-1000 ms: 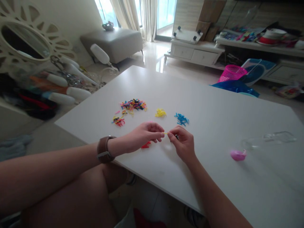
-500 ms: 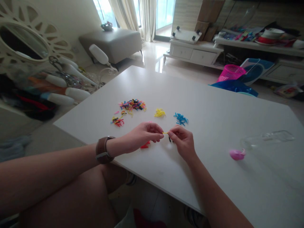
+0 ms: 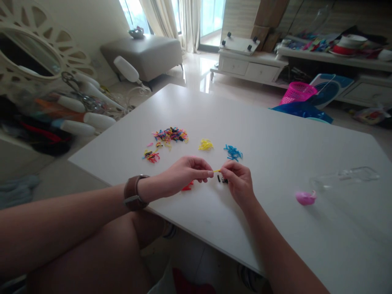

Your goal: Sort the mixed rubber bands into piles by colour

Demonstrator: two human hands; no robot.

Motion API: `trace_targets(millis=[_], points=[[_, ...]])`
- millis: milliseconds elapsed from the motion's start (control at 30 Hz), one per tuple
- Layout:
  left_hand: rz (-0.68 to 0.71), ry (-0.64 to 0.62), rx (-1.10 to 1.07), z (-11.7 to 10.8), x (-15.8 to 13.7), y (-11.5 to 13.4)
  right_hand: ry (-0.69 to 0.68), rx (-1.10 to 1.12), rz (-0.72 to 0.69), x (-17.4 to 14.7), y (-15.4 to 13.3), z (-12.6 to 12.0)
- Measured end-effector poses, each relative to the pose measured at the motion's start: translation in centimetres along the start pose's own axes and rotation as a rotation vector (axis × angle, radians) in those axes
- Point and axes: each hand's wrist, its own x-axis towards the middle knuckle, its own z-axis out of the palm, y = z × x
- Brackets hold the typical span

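A small yellow rubber band is stretched between my two hands above the white table. My left hand pinches one end between thumb and fingers; my right hand pinches the other. Beneath the hands lie a few black bands and some red bands, both partly hidden. Just beyond are a yellow pile and a blue pile. Further left sit a large mixed-colour pile and a smaller mixed pile.
To the right, a pink pouch-like thing and a clear glass bottle lie on the table. Past the far edge stand a pink basket and a white cabinet. A white-armed lamp-like object is close to the left edge.
Both hands have moved slightly apart, the right one a little to the right, with the yellow band still between them. More of the black bands shows now.
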Motion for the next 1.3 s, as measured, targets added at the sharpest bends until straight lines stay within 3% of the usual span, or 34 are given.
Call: trace_targets(millis=[300,500,600,733,1067,1300], points=[[0.025,-0.025,-0.050,0.2,0.3,0.4,0.250,-0.011,-0.167,1.4,-1.2,-2.6],[0.043,-0.032,-0.072,0.1,0.5,-0.2,0.162,0.049,-0.121,1.0,-0.8,-1.6],[0.037,-0.001,-0.100,0.0,0.6,-0.3,0.232,0.117,-0.116,1.1,-0.7,-1.7],[0.033,0.096,-0.150,-1.1,1.1,-0.2,0.335,0.112,-0.132,1.4,-0.8,-2.3],[0.031,0.416,-0.159,-6.6,5.3,-2.4,0.254,0.100,-0.068,1.3,-0.5,-1.5],[0.020,0.546,-0.129,-5.8,8.5,-2.6,0.238,0.110,-0.104,1.2,-0.3,-2.2]])
